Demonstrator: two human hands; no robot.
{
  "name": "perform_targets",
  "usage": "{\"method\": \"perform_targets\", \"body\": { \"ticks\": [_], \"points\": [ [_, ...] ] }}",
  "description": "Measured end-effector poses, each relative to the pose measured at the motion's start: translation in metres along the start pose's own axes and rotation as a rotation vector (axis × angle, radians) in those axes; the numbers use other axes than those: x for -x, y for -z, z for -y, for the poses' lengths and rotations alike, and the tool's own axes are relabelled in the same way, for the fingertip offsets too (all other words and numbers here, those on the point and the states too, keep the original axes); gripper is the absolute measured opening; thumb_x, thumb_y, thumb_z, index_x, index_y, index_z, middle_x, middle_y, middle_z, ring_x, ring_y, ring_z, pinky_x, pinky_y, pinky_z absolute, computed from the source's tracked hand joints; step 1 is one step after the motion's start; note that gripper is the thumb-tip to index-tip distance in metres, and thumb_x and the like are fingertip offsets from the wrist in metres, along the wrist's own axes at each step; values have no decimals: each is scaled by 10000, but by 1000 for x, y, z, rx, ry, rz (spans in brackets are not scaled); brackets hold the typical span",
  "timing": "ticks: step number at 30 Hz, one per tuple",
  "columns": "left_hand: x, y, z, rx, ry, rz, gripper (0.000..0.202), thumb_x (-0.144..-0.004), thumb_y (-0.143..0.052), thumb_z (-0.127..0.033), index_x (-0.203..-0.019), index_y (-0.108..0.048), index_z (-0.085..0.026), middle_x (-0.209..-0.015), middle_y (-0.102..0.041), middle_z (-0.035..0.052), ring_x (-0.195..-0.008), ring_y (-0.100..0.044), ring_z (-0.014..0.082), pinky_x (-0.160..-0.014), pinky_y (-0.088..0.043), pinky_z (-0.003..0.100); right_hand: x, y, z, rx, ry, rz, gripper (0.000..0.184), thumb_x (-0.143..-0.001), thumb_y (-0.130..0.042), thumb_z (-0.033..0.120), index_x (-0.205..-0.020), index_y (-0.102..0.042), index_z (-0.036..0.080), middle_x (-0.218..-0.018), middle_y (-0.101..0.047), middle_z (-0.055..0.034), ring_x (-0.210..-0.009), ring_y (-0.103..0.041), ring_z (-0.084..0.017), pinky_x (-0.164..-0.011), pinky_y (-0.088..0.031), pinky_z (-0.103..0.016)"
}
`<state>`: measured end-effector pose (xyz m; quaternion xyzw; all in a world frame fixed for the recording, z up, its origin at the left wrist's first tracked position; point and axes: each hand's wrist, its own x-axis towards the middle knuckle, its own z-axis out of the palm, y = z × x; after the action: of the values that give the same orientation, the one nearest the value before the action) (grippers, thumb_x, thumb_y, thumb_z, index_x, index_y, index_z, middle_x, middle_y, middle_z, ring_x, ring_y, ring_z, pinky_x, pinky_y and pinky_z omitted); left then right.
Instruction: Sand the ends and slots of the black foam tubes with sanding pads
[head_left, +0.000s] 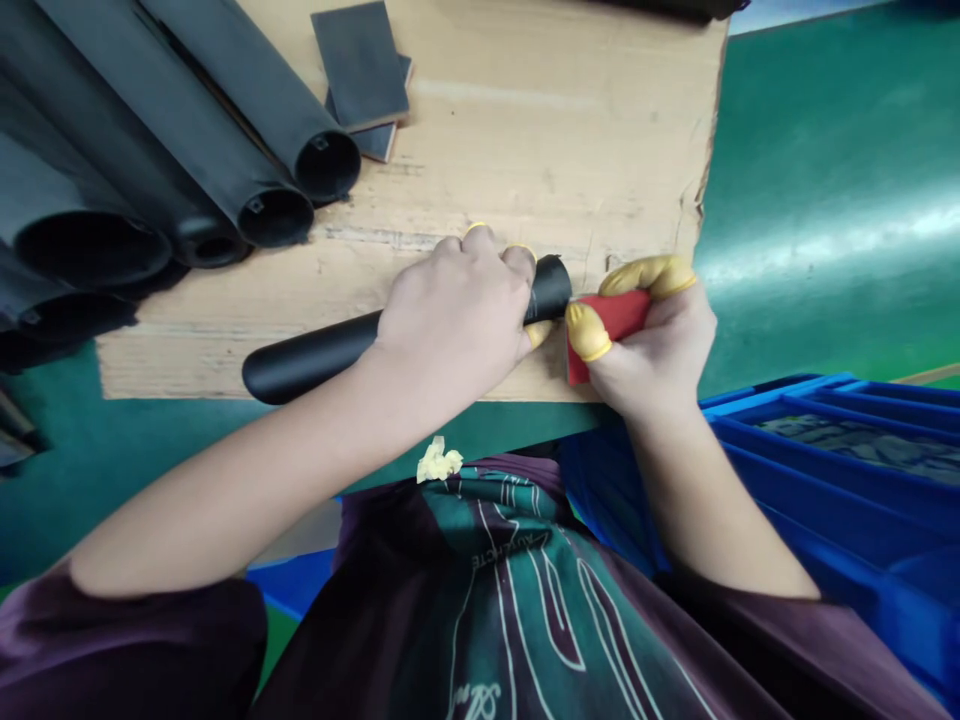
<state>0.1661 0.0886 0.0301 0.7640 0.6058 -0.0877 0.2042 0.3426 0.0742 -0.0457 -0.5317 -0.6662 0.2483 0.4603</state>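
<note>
A black tube (pixel 315 355) lies slantwise near the front edge of the cardboard. My left hand (pixel 457 300) is wrapped over it near its right end, with yellow covers on the fingertips. In my right hand (pixel 660 320), a flat red pad (pixel 621 315) is pinched between thumb and fingers, which also wear yellow finger covers. The pad's left edge is close to the tube's right end; whether they touch I cannot tell. My left palm hides the middle of the tube.
Several larger dark tubes (pixel 217 120) lie at the upper left, open ends toward me. Dark flat pads (pixel 364 65) are stacked beside them. Cardboard (pixel 525 150) covers part of the green table (pixel 840 200). Blue crates (pixel 847 500) stand at the lower right.
</note>
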Motion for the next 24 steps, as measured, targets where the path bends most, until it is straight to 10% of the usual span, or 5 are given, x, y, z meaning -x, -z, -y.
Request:
{"method": "perform_targets", "body": {
  "ticks": [18, 24],
  "points": [
    [-1, -5, 3, 81, -19, -59, 461, -830, -717, -408, -1240, -622, -220, -1189, -603, 121, -1131, -603, 363, -908, -491, 442, -12, 7, 8, -97, -25, -147, 335, -786, -774, 492, -830, -563, 235, -783, -595, 14, -681, -568, -129, -648, -516, -323],
    [0, -7, 2, 74, -38, -96, 449, -850, -711, -380, -1252, -624, -201, -1202, -602, 135, -1141, -596, 338, -912, -495, 416, -23, -10, 17, -43, -118, 90, 413, -806, -729, 610, -890, -576, 236, -833, -621, -5, -760, -632, -161, -712, -560, -356]
  ]
}}
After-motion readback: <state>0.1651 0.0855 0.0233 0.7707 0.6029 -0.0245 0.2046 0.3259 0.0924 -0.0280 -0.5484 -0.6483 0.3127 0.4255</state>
